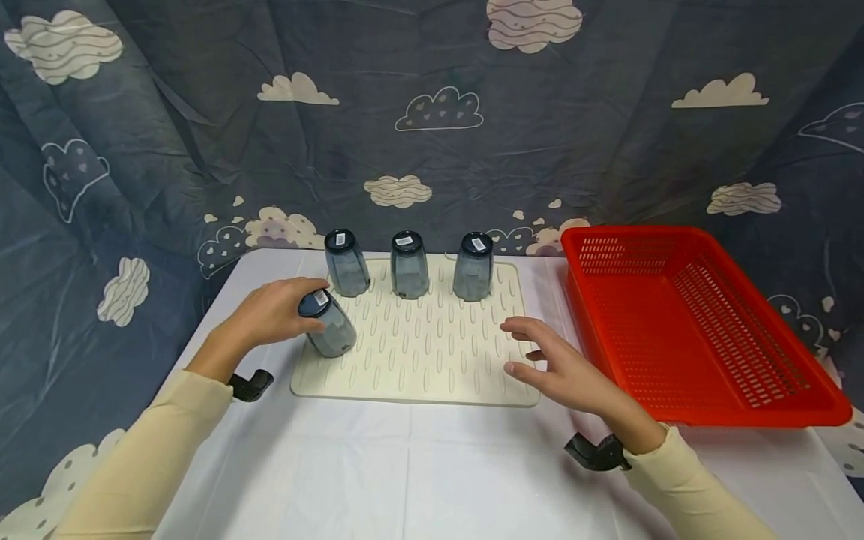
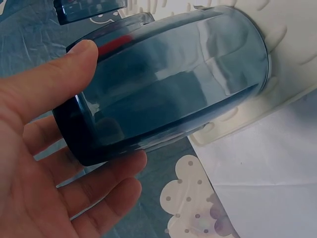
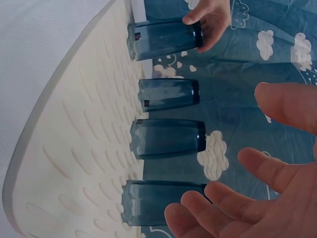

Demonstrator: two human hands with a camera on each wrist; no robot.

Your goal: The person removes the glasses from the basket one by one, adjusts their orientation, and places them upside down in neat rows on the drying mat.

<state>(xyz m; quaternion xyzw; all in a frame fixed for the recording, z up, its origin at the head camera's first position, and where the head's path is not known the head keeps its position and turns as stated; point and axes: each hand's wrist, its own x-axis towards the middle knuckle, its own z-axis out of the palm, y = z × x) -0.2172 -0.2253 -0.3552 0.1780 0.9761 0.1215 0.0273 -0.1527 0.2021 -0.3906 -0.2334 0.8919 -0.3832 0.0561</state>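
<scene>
My left hand holds an upside-down blue-tinted drinking glass near its dark base. In the left wrist view the thumb lies along one side of this glass and the fingers are on the other. Its rim is down at the left part of a cream ribbed drying mat. Behind it, along the mat's back edge, stand three more upturned glasses: a left one, a middle one and a right one. My right hand, fingers loosely spread, hovers by the mat's right edge and holds nothing.
A large red plastic basket with slotted sides stands at the right of the table. White cloth covers the table. A dark curtain with cloud prints hangs close behind the glasses and at the left.
</scene>
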